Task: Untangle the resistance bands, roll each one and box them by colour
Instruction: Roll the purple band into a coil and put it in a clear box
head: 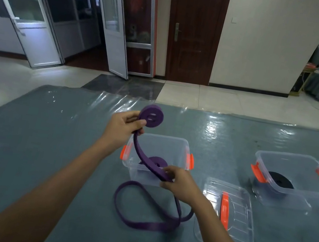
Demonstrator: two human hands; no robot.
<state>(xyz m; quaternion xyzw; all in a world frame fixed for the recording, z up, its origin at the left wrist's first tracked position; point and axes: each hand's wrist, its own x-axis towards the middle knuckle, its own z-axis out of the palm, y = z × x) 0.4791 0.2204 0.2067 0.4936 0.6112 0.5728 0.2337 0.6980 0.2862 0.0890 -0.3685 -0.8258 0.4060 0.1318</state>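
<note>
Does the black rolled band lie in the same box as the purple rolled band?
No, the black roll lies in the right box, while the purple roll lies in the left box.

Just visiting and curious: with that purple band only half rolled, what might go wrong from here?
The coil is held only at its edge by the left hand, so it might spring open. The loose tail crosses itself on the table, so it could twist going in. The right hand pinches the purple band right over the clear box; a tug might knock it.
</note>
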